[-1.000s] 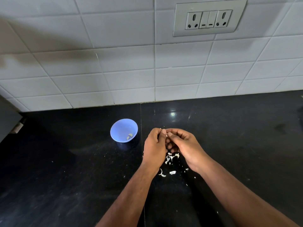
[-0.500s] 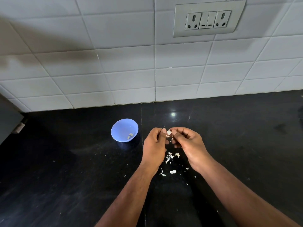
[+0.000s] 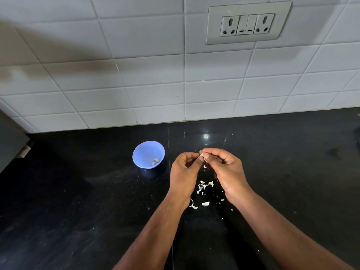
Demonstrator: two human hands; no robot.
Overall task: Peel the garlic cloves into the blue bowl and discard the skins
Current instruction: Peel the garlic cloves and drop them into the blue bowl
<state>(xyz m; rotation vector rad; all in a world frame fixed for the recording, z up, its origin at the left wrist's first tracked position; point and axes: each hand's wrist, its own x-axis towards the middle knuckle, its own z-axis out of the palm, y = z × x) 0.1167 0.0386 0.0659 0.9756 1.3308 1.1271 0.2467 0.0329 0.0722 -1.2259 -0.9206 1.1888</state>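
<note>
A small blue bowl (image 3: 145, 152) stands on the black counter, left of my hands, with a peeled garlic clove (image 3: 155, 161) lying in its bottom. My left hand (image 3: 184, 172) and my right hand (image 3: 226, 168) meet above the counter. Between their fingertips they pinch one pale garlic clove (image 3: 202, 155), mostly hidden by my fingers. White garlic skins (image 3: 203, 187) lie scattered on the counter under and between my wrists.
The black counter (image 3: 78, 201) runs back to a white tiled wall (image 3: 136, 75) carrying a socket plate (image 3: 247, 24). A grey object (image 3: 11, 141) stands at the far left edge. Fine white flecks dot the counter around the skins.
My fingertips have shifted on the clove, and the right thumb and forefinger now pinch it closer to the left hand. Bowl and skins lie as before.
</note>
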